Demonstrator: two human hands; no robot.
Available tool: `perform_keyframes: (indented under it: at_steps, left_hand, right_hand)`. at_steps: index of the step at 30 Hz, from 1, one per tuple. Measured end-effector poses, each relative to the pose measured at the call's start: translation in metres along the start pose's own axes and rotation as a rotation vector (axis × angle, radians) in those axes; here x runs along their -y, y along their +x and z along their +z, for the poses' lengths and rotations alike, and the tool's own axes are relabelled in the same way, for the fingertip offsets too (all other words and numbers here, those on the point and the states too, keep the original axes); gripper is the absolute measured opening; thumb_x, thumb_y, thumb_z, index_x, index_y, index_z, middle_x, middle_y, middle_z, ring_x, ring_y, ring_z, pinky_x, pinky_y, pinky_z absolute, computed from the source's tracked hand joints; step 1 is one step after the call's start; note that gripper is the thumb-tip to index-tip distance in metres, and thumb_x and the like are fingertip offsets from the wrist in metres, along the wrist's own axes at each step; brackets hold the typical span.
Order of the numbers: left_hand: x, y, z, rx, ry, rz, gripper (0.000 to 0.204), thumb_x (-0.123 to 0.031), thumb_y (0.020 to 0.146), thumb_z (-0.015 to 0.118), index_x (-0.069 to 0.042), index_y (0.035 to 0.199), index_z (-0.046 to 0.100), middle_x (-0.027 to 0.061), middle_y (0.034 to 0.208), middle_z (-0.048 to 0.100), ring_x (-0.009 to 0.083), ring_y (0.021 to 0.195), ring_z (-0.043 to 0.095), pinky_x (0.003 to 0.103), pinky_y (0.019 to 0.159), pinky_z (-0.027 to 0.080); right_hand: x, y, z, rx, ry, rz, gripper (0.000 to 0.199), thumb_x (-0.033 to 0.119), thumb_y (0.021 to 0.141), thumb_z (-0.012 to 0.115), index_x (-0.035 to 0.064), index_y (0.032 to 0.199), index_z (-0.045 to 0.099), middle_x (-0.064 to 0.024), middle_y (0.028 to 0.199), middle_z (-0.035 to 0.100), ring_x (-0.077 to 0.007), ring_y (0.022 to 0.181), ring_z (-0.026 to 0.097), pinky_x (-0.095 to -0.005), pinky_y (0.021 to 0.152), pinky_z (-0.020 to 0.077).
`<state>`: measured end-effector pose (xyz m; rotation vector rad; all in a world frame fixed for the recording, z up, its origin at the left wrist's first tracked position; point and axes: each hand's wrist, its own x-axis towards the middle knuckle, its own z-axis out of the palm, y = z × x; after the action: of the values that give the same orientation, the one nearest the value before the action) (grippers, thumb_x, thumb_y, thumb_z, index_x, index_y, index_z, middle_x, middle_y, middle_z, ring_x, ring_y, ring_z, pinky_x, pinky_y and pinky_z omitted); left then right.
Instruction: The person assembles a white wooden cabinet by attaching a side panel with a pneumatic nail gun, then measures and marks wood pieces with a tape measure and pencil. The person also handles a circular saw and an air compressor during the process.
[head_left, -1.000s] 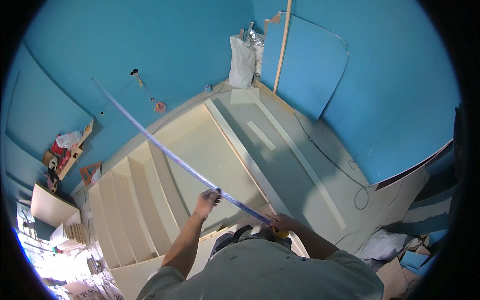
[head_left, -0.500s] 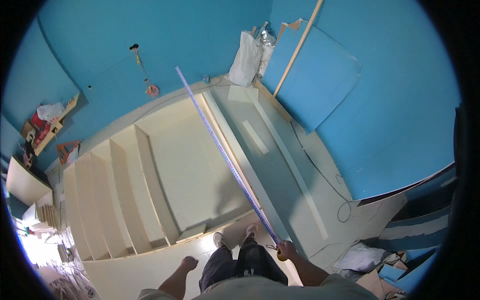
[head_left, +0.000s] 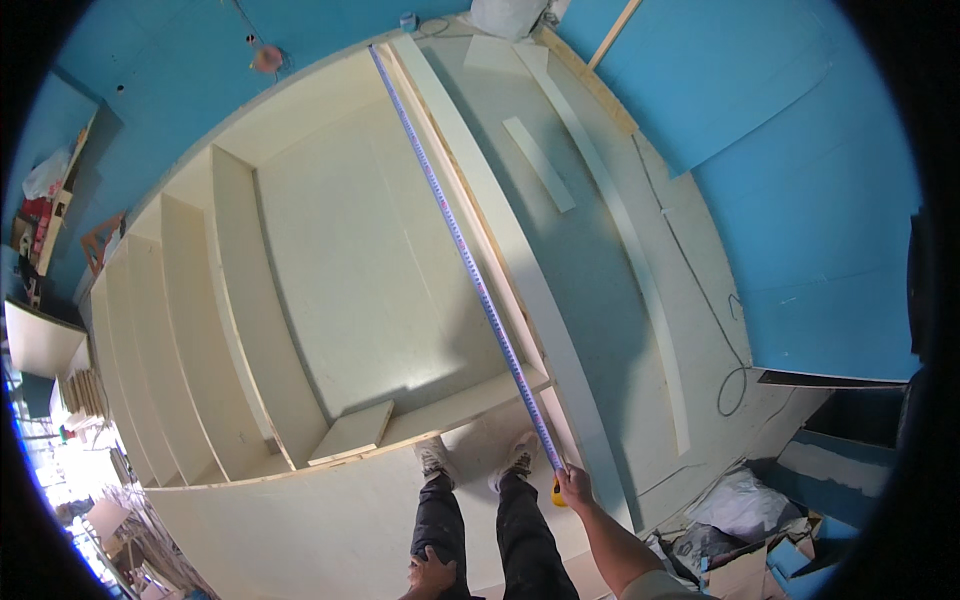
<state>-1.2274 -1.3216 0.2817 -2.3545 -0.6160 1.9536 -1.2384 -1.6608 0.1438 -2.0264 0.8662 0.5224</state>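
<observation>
My right hand is closed round a yellow tape measure, low beside my right foot. Its long blade stretches away from me along the right side of a large cream shelf unit on the floor. The blade's tip is at the unit's far right corner; whether it hooks there I cannot tell. My left hand rests against my left thigh, fingers apart and holding nothing. A loose board leans inside the unit's near edge, just ahead of my left shoe.
Upright dividers split the unit's left part. To the right, a long white strip and a short one lie on the floor near a dark cable. Bags and scraps are piled at lower right. Blue walls stand behind.
The blade's tip, earlier raised past the unit's far edge, is now down at its far corner. My left hand has come from out at the left to my thigh, its fist loosened.
</observation>
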Motion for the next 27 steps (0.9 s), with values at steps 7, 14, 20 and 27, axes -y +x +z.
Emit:
perform_keyframes:
  at_steps: [7,14,20,27]
  left_hand:
    - [-0.013,0.002,-0.001,-0.205,-0.108,0.058,0.070,-0.041,0.089,0.053,-0.006,0.146,0.031,0.0274,0.142,0.038,0.0442,0.130,0.038,0.054,0.106,0.032]
    - [-0.017,0.032,0.004,-0.280,-0.065,0.052,0.068,-0.042,0.075,0.062,-0.007,0.131,0.044,0.0232,0.125,0.045,0.0390,0.118,0.045,0.051,0.097,0.037]
    - [-0.021,0.032,-0.007,-0.308,-0.044,0.084,0.063,-0.039,0.074,0.063,-0.006,0.126,0.047,0.0217,0.121,0.047,0.0388,0.115,0.046,0.050,0.096,0.037]
    - [-0.022,0.035,-0.009,-0.322,-0.024,0.109,0.060,-0.038,0.075,0.062,-0.005,0.123,0.048,0.0219,0.119,0.048,0.0389,0.114,0.046,0.049,0.096,0.038]
  right_hand:
    - [-0.031,0.047,0.030,0.014,0.044,0.032,0.028,0.027,0.091,0.051,0.0048,0.081,0.065,-0.0160,0.071,0.064,-0.0356,0.068,0.063,-0.0441,0.066,0.0492]
    - [-0.021,0.060,0.041,0.001,0.074,0.002,0.032,0.030,0.092,0.051,0.0045,0.078,0.064,-0.0108,0.067,0.063,-0.0256,0.064,0.064,-0.0389,0.062,0.0493]
    - [-0.024,0.062,0.034,0.016,0.092,0.050,0.030,0.027,0.093,0.050,0.0038,0.080,0.064,-0.0134,0.071,0.065,-0.0300,0.069,0.065,-0.0408,0.065,0.0493]
    - [-0.034,0.080,0.041,-0.054,0.084,-0.004,0.030,0.027,0.094,0.050,0.0049,0.081,0.065,-0.0134,0.068,0.063,-0.0298,0.065,0.064,-0.0397,0.062,0.0489]
